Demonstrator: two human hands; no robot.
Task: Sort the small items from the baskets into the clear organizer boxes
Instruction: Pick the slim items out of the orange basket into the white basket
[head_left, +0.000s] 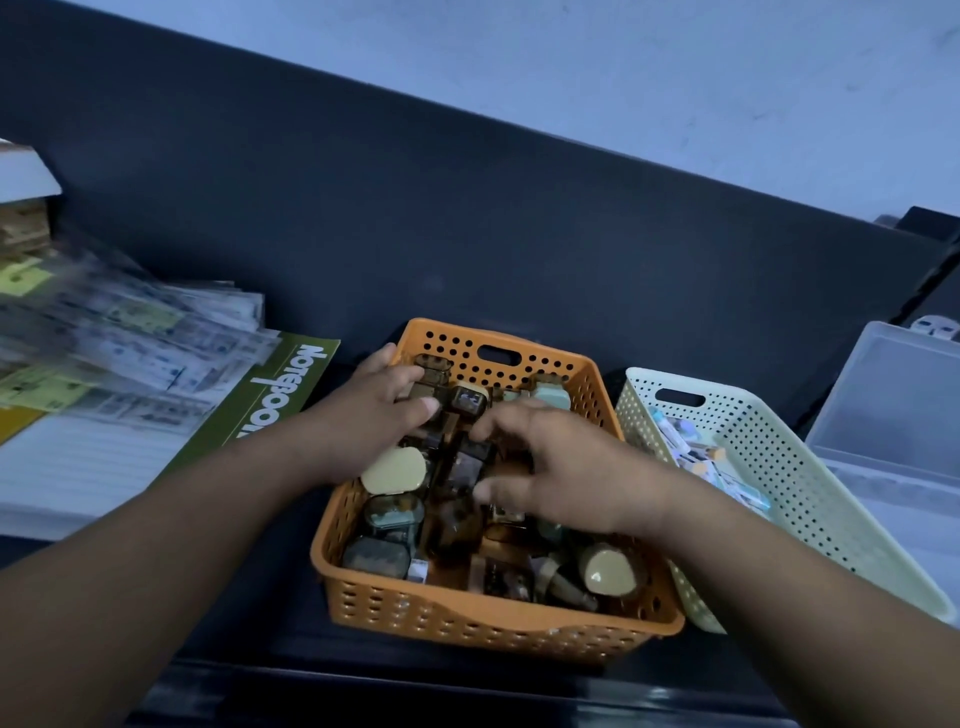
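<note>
An orange perforated basket (519, 631) stands at the middle of the dark desk, full of small dark cases (379, 556) with cream or teal lids. My left hand (374, 410) reaches in from the left and grips a dark case (434, 382) near the basket's far wall between thumb and fingers. Over the middle of the basket my right hand (566, 467) has its thumb and forefinger spread on either side of another dark case (465, 462); whether they pinch it is unclear. To the right, a cream basket (810, 499) holds small white and blue items (696, 457). A clear organizer box (893, 410) stands open at the far right.
A green notebook (280, 400) and a blurred stack of printed sheets (130, 338) lie left of the orange basket, on white paper (62, 467). A dark panel (467, 234) rises behind the desk. Bare dark desk shows in front of the baskets.
</note>
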